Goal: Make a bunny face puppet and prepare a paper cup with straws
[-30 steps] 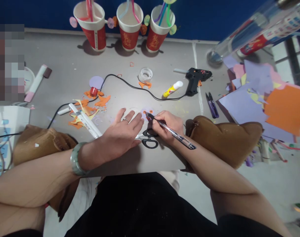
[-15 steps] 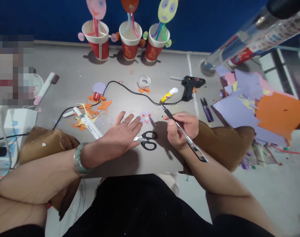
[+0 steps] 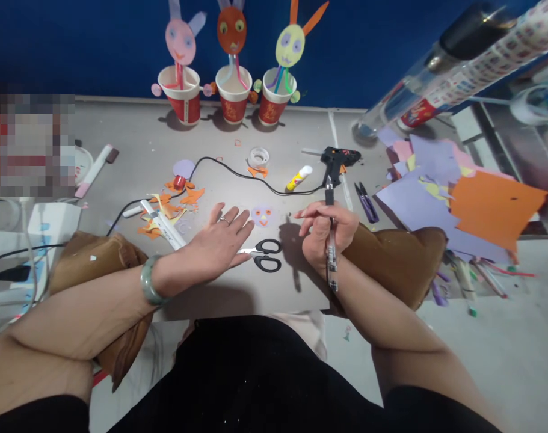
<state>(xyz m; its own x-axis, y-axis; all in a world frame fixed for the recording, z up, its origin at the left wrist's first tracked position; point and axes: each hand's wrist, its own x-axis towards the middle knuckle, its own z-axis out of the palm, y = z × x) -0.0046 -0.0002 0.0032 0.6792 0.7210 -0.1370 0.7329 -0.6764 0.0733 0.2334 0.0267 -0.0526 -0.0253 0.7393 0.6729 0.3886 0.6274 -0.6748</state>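
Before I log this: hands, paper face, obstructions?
Right hand gripping clear-barrelled pen. Left hand palm down, partly covering scissors. Lilac paper face between hands.

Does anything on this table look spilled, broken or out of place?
Nothing looks spilled or broken. The untidy spot is the loose orange and yellow paper scraps beyond the left hand, strewn around a black cable. The scissors also look a bit awkward: their blades run under that hand, tips hidden.
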